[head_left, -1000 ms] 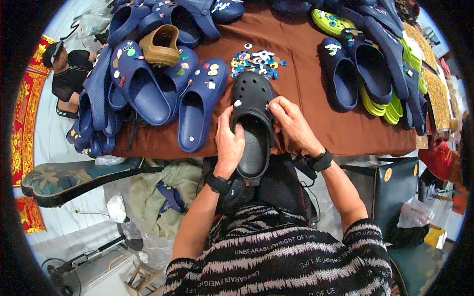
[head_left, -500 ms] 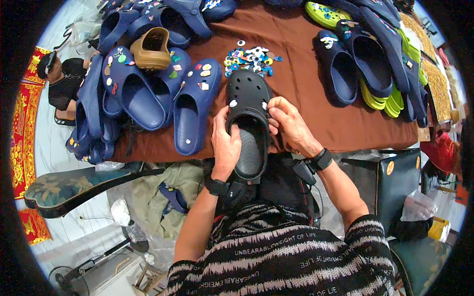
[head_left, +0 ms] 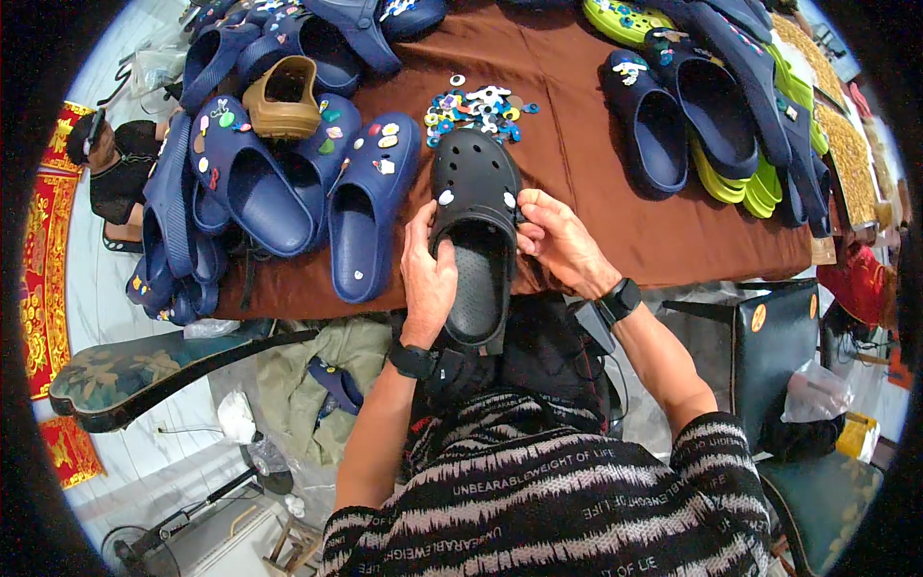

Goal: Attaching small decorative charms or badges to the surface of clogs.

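A black perforated clog (head_left: 475, 221) lies over the near edge of a brown-clothed table (head_left: 586, 183), toe pointing away. My left hand (head_left: 426, 269) grips its left side, thumb inside the opening. My right hand (head_left: 561, 238) holds the right side, fingertips pressed to the upper near a small white charm. Two more white charms sit on the toe. A heap of small coloured shoe charms (head_left: 478, 106) lies just beyond the clog's toe.
Navy clogs with charms (head_left: 370, 202) and a tan clog (head_left: 282, 96) crowd the table's left. More navy (head_left: 659, 125) and lime-green clogs (head_left: 740, 178) lie on the right. A black chair (head_left: 779, 346) stands at my right, a bench (head_left: 144, 361) and cloth below left.
The clog and both hands keep their hold. The view has tilted slightly, and my right fingers have shifted up along the clog's right edge.
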`<state>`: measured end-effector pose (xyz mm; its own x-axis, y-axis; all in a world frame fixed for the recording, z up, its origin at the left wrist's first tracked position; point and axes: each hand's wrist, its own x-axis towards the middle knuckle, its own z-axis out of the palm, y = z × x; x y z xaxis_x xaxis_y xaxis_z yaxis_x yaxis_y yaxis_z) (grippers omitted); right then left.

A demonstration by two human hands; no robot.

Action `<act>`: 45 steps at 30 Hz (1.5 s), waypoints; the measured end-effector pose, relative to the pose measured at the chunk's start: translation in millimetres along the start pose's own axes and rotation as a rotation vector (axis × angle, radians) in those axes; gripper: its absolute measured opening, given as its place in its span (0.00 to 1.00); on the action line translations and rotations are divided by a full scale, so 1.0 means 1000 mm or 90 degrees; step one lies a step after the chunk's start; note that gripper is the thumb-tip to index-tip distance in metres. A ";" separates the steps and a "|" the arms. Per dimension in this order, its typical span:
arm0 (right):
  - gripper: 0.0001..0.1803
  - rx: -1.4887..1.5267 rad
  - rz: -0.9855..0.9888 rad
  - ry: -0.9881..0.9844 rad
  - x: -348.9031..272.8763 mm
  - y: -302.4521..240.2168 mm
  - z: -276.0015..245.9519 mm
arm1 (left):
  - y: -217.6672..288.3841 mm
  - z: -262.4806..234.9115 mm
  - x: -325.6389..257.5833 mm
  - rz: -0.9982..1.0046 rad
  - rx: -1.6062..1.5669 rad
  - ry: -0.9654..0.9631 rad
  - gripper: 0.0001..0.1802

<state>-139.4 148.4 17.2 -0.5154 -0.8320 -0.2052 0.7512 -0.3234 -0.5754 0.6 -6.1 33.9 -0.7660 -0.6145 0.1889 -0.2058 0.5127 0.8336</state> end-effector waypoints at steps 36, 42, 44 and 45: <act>0.15 -0.897 -0.366 0.029 0.019 -0.021 0.017 | 0.015 -0.002 -0.010 0.119 0.050 0.073 0.31; 0.13 -0.847 -0.239 0.004 0.014 -0.026 0.026 | 0.009 -0.001 0.013 0.114 0.007 0.051 0.29; 0.12 -0.797 -0.190 -0.022 0.017 -0.030 0.025 | 0.006 0.000 0.013 0.138 0.003 0.061 0.32; 0.12 -0.804 -0.180 -0.037 0.019 -0.033 0.025 | 0.006 0.002 0.013 0.138 0.003 0.061 0.32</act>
<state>-163.7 132.5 52.2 -0.5496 -0.8332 0.0619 -0.3038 0.1303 -0.9438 -12.3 -10.0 40.0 -0.7313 -0.5439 0.4116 -0.0460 0.6414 0.7658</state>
